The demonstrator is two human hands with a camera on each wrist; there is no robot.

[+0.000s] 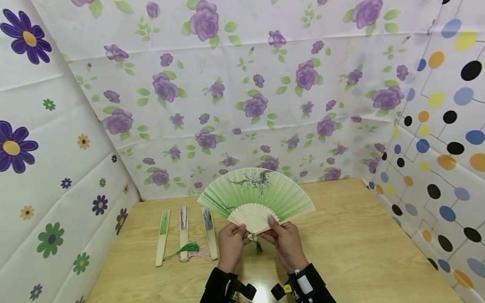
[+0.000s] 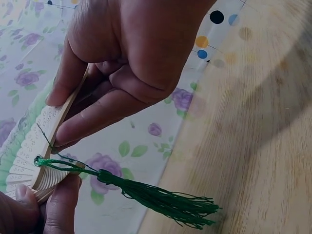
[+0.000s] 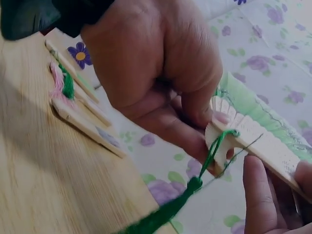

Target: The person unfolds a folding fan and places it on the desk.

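- While it is spread wide above the wooden table (image 1: pixel 341 252), the green paper fan (image 1: pixel 257 193) sits between both hands, raised just in front of the person and clear of the tabletop.
- Left hand (image 1: pixel 230 244): thumb and fingers are curled in a pinch on the outer rib at the fan's left edge, close to the pivot; the wrist view shows the fingers (image 2: pixel 97 117) lying along that rib.
- Right hand (image 1: pixel 285 242): fingers are bent round the ribs on the right side, thumb pressing near the pivot, so it too has a firm hold.
- Handling, as I judge it: the fan looks very light; the carved pale ribs (image 3: pixel 253 136) are stiff but thin and likely to snap if bent sideways, and the pleated leaf would crease or tear easily.
- Best hold seems to be the two thicker outer ribs near the pivot, not the paper.
- A green tassel (image 2: pixel 165 200) hangs loose from the pivot and could snag.
- Three folded fans (image 1: pixel 183 235) lie side by side on the table to the left, well apart from the hands.
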